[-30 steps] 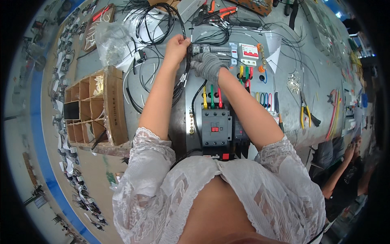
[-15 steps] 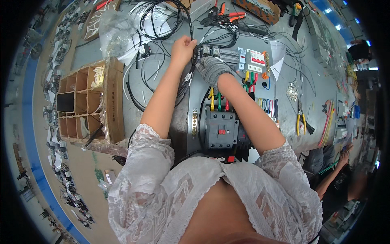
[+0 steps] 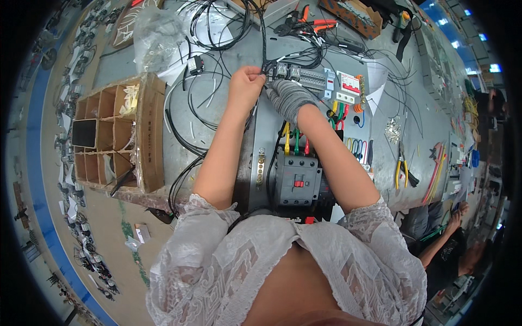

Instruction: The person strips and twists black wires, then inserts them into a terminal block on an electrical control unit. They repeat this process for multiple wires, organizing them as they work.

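Note:
My bare left hand (image 3: 247, 88) is closed in a pinch on the black wire bundle (image 3: 264, 44) at the left end of the terminal strip. My right hand (image 3: 290, 99), in a grey striped knit glove, lies against the near left end of that strip. Its fingers are bent together beside the left fingertips, and what they hold is hidden. The terminal strip (image 3: 311, 79) is on a grey mounting plate (image 3: 272, 138), with a white circuit breaker (image 3: 348, 84) with a red lever to its right. Nearer to me stands a dark grey contactor (image 3: 298, 179) with yellow, green and red leads.
A divided cardboard box (image 3: 152, 133) stands at the left. Orange-handled pliers (image 3: 310, 24) lie at the back, yellow-handled pliers (image 3: 401, 168) at the right. Loose black cables (image 3: 187, 141) curl left of the plate. Another person's arm (image 3: 443, 236) shows at the lower right.
My left hand has come down along the wire bundle toward me, closer to the right hand. The right hand stays at the strip's left end. The whole view has shifted slightly.

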